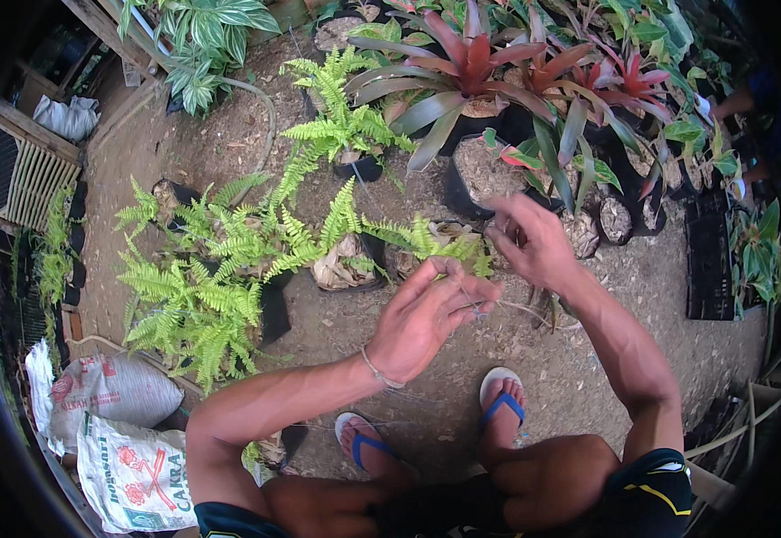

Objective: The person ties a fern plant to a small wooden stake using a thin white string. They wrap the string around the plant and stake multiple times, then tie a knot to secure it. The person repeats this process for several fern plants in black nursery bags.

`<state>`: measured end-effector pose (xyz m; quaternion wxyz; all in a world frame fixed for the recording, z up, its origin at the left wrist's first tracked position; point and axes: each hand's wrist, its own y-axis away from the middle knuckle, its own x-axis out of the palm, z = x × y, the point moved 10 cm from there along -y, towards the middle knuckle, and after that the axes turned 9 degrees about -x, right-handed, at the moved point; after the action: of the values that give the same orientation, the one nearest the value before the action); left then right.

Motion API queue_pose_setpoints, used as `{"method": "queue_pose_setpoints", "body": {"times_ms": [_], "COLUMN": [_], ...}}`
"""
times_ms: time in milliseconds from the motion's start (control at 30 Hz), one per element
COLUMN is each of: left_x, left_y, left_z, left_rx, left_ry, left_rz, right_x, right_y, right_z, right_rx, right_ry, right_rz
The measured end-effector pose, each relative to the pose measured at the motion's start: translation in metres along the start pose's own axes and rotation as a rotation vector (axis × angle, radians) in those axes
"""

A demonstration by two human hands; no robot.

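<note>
My left hand [424, 316] has thin, pale strands of string [476, 311] looped about its fingers, and loose ends trail below. Up and to the right is my right hand [531, 242], thumb and fingers curled towards each other and slightly blurred. Whether a strand runs between those fingertips is too fine to make out. Just beyond both hands a small potted fern [430, 239] stands on the ground, partly covered by my left hand. A wide black grow bag [467, 181] filled with a brown, chip-like medium lies past my right fingertips.
Bright green ferns [195, 289] in black bags crowd the left. Red bromeliads [474, 60] stand at the back. Printed sacks [135, 471] sit lower left, and a black crate [709, 255] is at right. Another person's arm [733, 104] shows at the right edge.
</note>
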<state>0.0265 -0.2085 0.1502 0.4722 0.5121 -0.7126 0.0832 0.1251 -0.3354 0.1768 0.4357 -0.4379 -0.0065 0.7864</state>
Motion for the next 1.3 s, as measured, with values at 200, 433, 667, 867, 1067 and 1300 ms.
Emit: {"method": "queue_pose_setpoints", "body": {"times_ms": [200, 433, 667, 867, 1067, 1300], "left_x": [0.023, 0.032, 0.030, 0.023, -0.043, -0.083], "left_y": [-0.012, -0.007, 0.003, -0.005, -0.048, -0.088], "left_z": [0.016, 0.037, 0.028, 0.019, -0.047, -0.096], "left_rx": [-0.111, -0.168, -0.120, -0.071, 0.156, 0.441], "left_ry": [-0.005, -0.090, -0.144, -0.487, -1.237, -1.827], "left_rz": [0.133, 0.239, 0.265, 0.188, -0.381, -0.730], "right_x": [0.015, 0.039, 0.017, 0.012, 0.040, 0.086], "right_y": [-0.051, -0.070, -0.061, -0.045, -0.053, -0.071], "right_z": [0.050, 0.050, 0.030, 0.007, -0.039, -0.093], "right_rx": [-0.290, -0.505, -0.435, -0.385, -0.172, 0.234], "right_ry": [0.223, 0.318, 0.432, 0.440, 0.103, -0.265], "right_rz": [0.093, 0.040, -0.124, -0.156, -0.200, -0.173]}}
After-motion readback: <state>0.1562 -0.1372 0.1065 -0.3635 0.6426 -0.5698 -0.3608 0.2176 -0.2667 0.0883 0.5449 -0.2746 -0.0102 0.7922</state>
